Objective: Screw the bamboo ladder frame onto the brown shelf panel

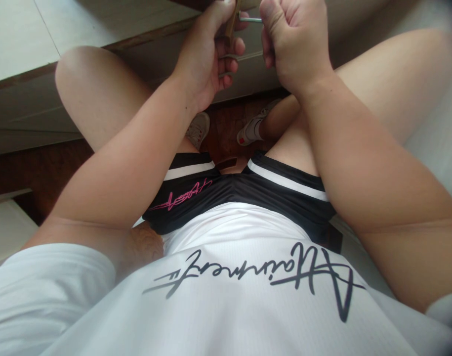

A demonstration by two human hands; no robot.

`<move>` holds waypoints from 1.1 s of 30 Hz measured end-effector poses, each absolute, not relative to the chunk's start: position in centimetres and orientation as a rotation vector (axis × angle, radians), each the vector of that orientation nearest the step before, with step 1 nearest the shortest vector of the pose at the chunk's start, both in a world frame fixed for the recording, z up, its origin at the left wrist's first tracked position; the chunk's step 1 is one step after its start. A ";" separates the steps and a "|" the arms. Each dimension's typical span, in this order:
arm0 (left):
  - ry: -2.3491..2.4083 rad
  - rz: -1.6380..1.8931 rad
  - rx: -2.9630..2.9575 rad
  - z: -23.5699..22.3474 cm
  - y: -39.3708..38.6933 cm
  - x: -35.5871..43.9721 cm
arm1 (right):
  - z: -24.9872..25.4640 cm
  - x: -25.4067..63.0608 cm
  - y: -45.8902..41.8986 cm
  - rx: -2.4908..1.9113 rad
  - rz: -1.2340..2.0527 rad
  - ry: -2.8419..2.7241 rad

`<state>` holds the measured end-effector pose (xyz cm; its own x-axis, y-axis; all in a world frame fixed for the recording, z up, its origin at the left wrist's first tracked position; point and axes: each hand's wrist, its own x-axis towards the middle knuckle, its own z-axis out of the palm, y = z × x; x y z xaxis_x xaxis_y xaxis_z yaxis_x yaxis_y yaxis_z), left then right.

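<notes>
From my head view, my left hand (203,59) pinches a flat, brown, wood-like strip (230,25) above my lap; my right hand (303,44) grips a thin, silver metal rod (252,20), its tip at the strip. Best kept square, with the pinch firm.

The light is soft: the shirt (226,306) looks bright, the floor (224,126) dim; 2 right corners are dark, right edge blurred.

A pale table (18,34), its near edge brown (a thin seam crossed its top), caught soft light above a reddish-brown floor (222,126).
</notes>
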<state>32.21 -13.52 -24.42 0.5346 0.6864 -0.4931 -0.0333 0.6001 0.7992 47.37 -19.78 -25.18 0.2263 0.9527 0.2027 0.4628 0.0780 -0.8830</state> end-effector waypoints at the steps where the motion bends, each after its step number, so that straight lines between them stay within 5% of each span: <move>1: 0.911 0.492 0.830 -24.5 -13.5 32.2 | -25.2 47.4 -19.8 -1.533 0.630 -1.405; 33: 0.891 0.467 0.771 -24.1 -13.5 32.0 | -25.1 46.9 -19.5 -1.537 0.670 -1.226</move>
<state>32.03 -13.49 -24.14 0.5583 0.6517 -0.5133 -0.0523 0.6452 0.7622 46.91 -19.46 -25.14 0.3280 0.9307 0.1617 0.3669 0.0322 -0.9297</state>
